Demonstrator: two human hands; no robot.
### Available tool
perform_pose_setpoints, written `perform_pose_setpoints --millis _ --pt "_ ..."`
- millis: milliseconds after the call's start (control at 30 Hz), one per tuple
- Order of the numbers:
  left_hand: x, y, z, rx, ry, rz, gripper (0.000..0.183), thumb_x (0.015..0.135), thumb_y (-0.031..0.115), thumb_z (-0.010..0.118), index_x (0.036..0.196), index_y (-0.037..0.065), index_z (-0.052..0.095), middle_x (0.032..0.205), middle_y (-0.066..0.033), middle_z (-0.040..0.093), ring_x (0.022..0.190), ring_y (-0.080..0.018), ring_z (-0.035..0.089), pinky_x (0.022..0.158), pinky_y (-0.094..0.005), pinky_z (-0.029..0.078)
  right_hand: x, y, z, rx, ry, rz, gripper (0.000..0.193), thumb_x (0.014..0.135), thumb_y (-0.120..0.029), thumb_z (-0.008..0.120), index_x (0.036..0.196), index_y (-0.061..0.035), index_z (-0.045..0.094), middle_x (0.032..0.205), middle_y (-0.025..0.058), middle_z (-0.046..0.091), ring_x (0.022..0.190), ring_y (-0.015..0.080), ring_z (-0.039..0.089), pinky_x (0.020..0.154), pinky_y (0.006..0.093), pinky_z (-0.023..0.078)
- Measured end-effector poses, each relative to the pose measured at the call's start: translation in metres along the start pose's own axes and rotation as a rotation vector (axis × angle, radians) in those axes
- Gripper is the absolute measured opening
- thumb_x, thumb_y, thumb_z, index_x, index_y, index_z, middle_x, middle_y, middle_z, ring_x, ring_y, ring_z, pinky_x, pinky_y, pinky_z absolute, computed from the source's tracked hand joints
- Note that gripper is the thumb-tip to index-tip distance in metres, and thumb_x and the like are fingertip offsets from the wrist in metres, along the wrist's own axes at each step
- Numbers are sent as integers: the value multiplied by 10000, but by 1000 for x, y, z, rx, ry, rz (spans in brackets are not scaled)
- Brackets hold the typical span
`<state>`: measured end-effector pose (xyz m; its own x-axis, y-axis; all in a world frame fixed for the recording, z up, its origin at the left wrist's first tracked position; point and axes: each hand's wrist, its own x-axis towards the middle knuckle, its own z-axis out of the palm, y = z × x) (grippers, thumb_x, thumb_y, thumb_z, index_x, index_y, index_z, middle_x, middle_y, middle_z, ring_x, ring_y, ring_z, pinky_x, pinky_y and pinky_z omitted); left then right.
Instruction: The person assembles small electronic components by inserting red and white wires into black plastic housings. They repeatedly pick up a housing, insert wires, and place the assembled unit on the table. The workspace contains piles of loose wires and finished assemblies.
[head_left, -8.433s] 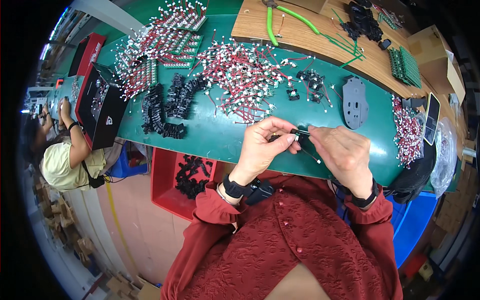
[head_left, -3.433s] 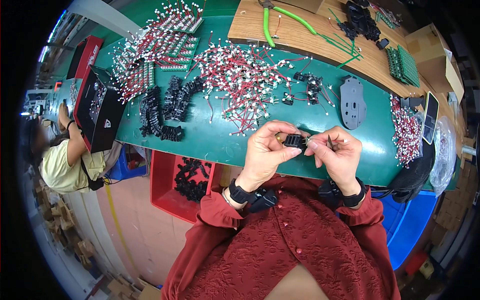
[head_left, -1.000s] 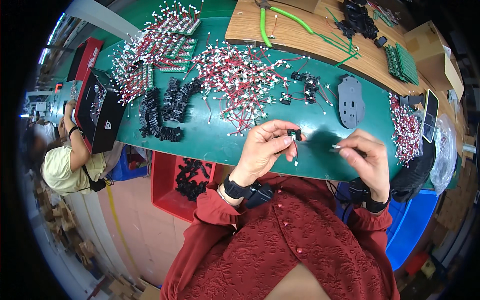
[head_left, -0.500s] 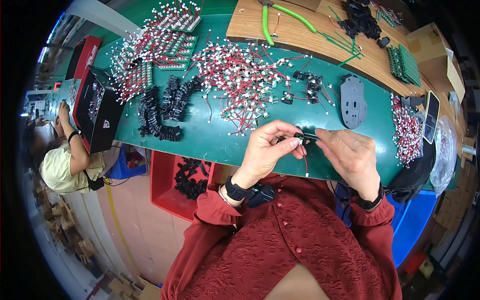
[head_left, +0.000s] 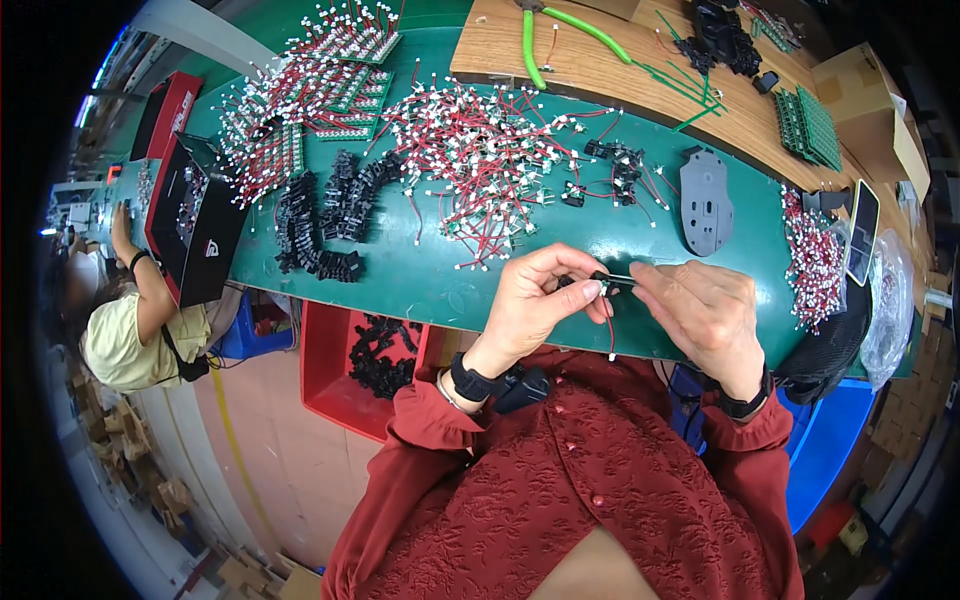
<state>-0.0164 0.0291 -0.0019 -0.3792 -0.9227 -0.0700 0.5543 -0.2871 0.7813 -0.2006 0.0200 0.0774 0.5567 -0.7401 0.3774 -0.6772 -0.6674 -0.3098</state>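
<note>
Right now, the left grip [head_left: 540, 298] is pinched closed, thumb against fingertips, on a small black part [head_left: 600, 275] just above the tabletop [head_left: 430, 295], near its front edge. A thin red lead [head_left: 609, 325] hangs down from that part and ends in a small white connector [head_left: 612, 356]. The right grip [head_left: 705, 308] is closed around a slim metal tool [head_left: 621, 278], whose shaft points left and reaches the black part; the fingers hide its rear end, and I cannot tell exactly where the tip sits.

Beyond the 2 grips lies a broad heap of small boards with red wires [head_left: 480, 160]. Left of the heap, curved rows of black parts [head_left: 300, 225] lie in front of green panels [head_left: 362, 105] bristling with white-tipped wires. Right of it are a small cluster of black pieces [head_left: 628, 172] and then a grey mouse-shaped plate [head_left: 705, 200]. A second pile of red wires [head_left: 812, 265] lies at the far right, beside a phone [head_left: 862, 232]. Green-handled pliers [head_left: 530, 50] lie on a wooden board [head_left: 490, 62] at the back. Below the front edge, a red bin [head_left: 330, 370] holds more black pieces [head_left: 382, 358].
</note>
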Motion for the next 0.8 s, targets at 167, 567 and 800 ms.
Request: perform_pose_setpoints --millis 167,567,800 --pt "0 0 1 25 -19 7 119 798 -22 543 914 -40 527 781 -129 593 654 -188 606 564 -273 516 0 -3 -3 13 -54 6 266 616 -39 692 869 -34 611 681 38 595 515 160 548 439 274 418" --pt "-4 1 3 34 65 38 107 774 -6 584 867 -16 533 752 -94 584 606 -125 576 517 -218 478 -4 -10 9 291 -3 218 152 683 -39 659 830 -21 622 639 69 591 520 198 567 446 290 426" --pt "-5 -4 4 190 113 84 95 763 -17 576 841 -12 523 744 -88 577 549 -109 551 481 -202 458 -4 -12 6 523 -144 507 101 735 -57 619 825 -12 617 670 106 601 544 212 575 478 288 430"
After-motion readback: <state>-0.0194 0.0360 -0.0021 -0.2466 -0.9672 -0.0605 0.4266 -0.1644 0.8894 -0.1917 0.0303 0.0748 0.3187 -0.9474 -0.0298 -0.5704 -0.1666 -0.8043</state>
